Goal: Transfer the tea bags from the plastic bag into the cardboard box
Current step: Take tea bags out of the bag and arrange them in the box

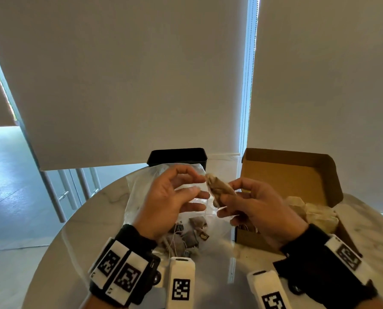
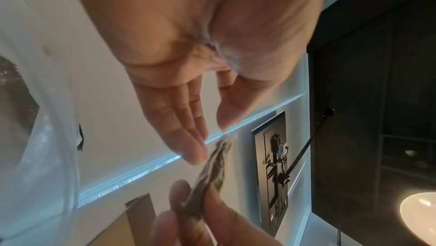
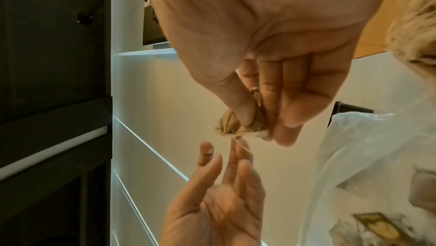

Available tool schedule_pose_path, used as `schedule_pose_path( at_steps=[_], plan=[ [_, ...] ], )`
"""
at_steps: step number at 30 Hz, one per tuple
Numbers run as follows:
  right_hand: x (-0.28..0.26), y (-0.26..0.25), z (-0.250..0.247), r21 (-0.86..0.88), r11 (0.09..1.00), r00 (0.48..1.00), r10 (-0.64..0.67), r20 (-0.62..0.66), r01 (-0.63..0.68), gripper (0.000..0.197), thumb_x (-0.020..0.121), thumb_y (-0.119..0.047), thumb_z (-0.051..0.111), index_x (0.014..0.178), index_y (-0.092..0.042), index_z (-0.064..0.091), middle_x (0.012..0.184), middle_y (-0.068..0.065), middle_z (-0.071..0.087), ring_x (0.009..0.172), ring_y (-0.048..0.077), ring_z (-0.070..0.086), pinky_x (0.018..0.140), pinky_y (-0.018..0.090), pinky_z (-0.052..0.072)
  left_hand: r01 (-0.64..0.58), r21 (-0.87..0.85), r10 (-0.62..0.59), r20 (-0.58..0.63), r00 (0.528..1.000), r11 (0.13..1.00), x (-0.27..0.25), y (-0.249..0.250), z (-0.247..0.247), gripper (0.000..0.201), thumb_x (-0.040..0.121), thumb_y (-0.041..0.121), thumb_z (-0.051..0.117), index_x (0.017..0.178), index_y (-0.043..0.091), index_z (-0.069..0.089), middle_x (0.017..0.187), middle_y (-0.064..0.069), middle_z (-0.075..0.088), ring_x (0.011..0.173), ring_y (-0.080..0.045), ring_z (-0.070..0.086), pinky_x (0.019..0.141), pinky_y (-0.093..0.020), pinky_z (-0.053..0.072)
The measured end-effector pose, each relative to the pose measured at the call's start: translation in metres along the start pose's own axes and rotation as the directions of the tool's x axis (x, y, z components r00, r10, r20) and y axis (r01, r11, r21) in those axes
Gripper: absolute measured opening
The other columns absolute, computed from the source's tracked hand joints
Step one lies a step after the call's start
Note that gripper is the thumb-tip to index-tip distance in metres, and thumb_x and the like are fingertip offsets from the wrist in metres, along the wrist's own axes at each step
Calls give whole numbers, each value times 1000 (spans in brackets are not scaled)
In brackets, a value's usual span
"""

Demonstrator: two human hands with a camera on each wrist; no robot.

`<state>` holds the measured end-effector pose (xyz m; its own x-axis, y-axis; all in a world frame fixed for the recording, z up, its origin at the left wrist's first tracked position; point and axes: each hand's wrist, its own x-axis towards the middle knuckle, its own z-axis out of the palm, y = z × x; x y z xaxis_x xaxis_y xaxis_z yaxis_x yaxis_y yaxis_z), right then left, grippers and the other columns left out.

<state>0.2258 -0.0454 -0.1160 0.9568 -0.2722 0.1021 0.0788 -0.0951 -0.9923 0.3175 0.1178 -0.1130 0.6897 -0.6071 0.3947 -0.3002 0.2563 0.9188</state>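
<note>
My right hand (image 1: pixel 228 199) pinches a crumpled brown tea bag (image 1: pixel 219 190) between thumb and fingers, held up above the table between bag and box. My left hand (image 1: pixel 202 186) is beside it, fingers relaxed and spread, tips close to the tea bag's upper end; its thin string hangs down past them. In the right wrist view the tea bag (image 3: pixel 230 125) sits under my thumb. The clear plastic bag (image 1: pixel 141 197) lies under my left hand with several tea bags (image 1: pixel 190 237) inside. The open cardboard box (image 1: pixel 297 175) stands at right, with several pale tea bags (image 1: pixel 315 212) in it.
A black container (image 1: pixel 177 156) stands behind the plastic bag at the far edge of the round marble table (image 1: pixel 97 208). The box lid stands upright at the back right. Roller blinds hang beyond the table.
</note>
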Motion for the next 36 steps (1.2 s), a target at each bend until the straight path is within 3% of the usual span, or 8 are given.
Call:
schedule_pose_path(
  at_steps=[4,9,12,15,18,22,29,36],
  plan=[
    [1,4,-1,68,998,1000,-4,-22,6,9,86,-14,63,95,-12,66,83,5,74,74,17,70,62,27,56,26,31,-27,28,999,999,-2,1,5,21,86,-10,55,91,10,56,98,-8,66,72,-24,70,52,-29,57],
    [-1,9,1,61,998,999,-34,-18,35,6,82,-19,67,87,-18,70,79,0,69,66,9,62,59,23,51,30,132,-36,44,998,991,-4,-3,16,39,73,17,71,110,15,59,93,-6,70,54,-17,61,47,-24,52],
    [-2,10,2,59,998,1000,-16,10,15,23,72,-25,73,94,-20,68,87,5,67,70,12,61,61,25,51,-73,217,73,7,997,973,-4,-5,20,16,83,13,65,98,15,70,79,3,70,49,-9,51,46,-19,45],
    [-3,13,9,-178,983,999,41,29,-35,38,74,-21,78,104,-31,58,105,4,57,84,18,59,67,26,53,-120,197,128,-26,991,973,-4,-3,22,13,87,6,60,91,13,71,60,13,65,47,1,51,50,-11,41],
    [-4,19,23,-422,907,983,94,158,-19,34,75,-36,78,98,-42,53,96,-7,55,81,7,58,66,21,47,-107,153,113,-26,993,982,-5,2,21,12,86,5,59,90,10,69,58,10,64,45,-1,51,48,-12,42],
    [-5,27,34,-425,900,954,39,299,97,5,89,-31,64,91,-27,66,75,-2,60,58,5,53,60,17,48,-28,85,34,-65,997,996,-4,1,17,8,87,6,59,86,9,67,64,-9,59,45,-10,47,42,-19,40],
    [-16,12,8,-381,916,943,10,331,124,12,88,-27,62,90,-18,71,82,3,68,64,5,61,60,16,49,91,120,-75,-132,988,989,1,-5,4,5,91,4,54,94,6,57,65,-6,66,46,-17,55,41,-23,45],
    [-24,-11,-16,-189,967,972,-133,194,171,16,72,-31,65,77,-22,77,75,0,71,60,3,60,57,12,47,190,208,-189,-26,982,959,-2,-9,13,16,91,13,58,101,3,65,77,-14,68,52,-15,60,49,-22,52]
  ],
)
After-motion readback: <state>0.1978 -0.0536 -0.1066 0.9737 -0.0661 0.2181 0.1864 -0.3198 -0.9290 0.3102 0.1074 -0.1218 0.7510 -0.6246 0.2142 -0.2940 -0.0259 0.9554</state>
